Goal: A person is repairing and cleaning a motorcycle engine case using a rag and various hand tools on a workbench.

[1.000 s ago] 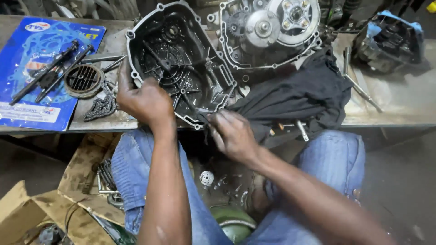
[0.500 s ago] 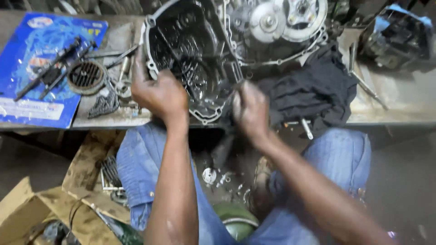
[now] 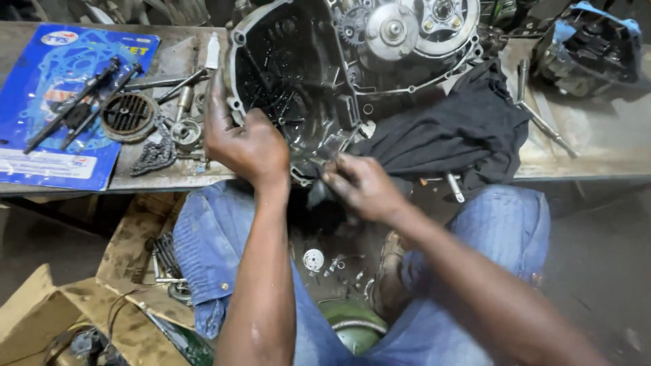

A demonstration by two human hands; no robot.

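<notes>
Left grip point(image 3: 247, 146) clasps the engine cover point(image 3: 288, 81); right grip point(image 3: 363, 186) pinches something indistinct.

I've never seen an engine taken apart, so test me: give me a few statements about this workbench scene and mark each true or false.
1. The left hand rests on the rim of the dark engine cover. True.
2. The black cloth lies to the left of the engine cover. False: it lies to its right, draped over the bench edge.
3. A blue flat packet lies at the left end of the bench. True.
4. The right hand is held high above the bench, far from the cover. False: it is at the cover's lower edge, near the bench edge.
5. A short chain lies beside a round slotted part. True.
</notes>
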